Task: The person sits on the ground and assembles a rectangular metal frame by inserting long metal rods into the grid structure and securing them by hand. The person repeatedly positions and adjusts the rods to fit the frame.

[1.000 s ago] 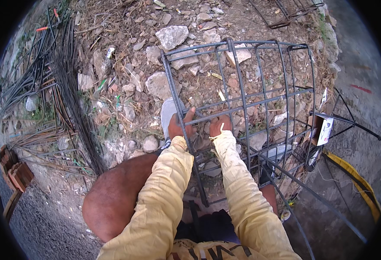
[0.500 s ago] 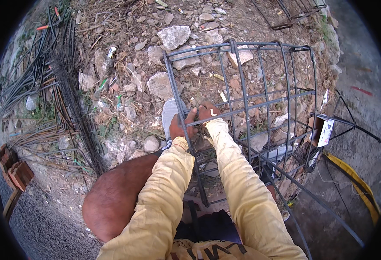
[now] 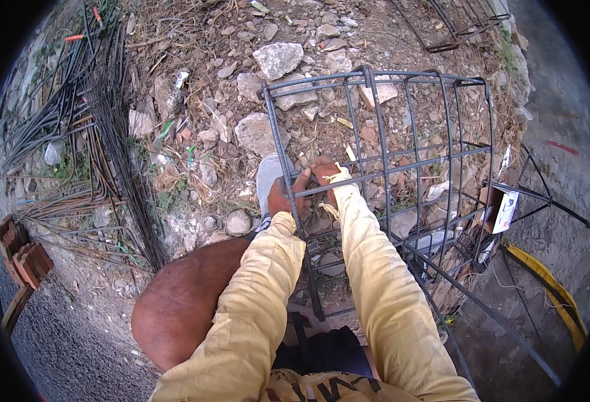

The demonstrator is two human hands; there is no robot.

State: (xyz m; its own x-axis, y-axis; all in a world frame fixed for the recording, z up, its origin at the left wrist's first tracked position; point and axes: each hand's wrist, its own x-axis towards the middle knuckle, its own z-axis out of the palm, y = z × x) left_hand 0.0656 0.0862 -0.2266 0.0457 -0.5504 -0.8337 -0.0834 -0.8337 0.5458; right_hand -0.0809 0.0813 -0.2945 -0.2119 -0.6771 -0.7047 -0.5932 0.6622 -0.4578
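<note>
A steel rebar cage [image 3: 384,137] of long bars and square ties lies before me on stony ground. My left hand [image 3: 282,196] is at its near-left end, closed about the end bar, with the thumb up beside a crossing bar. Close by on the right, my right hand [image 3: 324,171] is inside the cage, fingers curled together next to the same corner. Whatever those fingers pinch is too small or hidden to name. Loose yellow cuffs cover both wrists. My grey shoe [image 3: 268,181] stands just beyond the left hand.
Bundled rebar and thin wire rods [image 3: 117,127] lie at left, above a stack of red bricks [image 3: 30,263]. Rocks [image 3: 278,60] litter the dirt. To the right are a white carton [image 3: 505,209], a yellow curved strip [image 3: 543,278] and long bars jutting toward me.
The view has shifted slightly, so the cage and ground sit a little lower and to the right. Both hands stay at the same corner; the right fingers have turned slightly.
</note>
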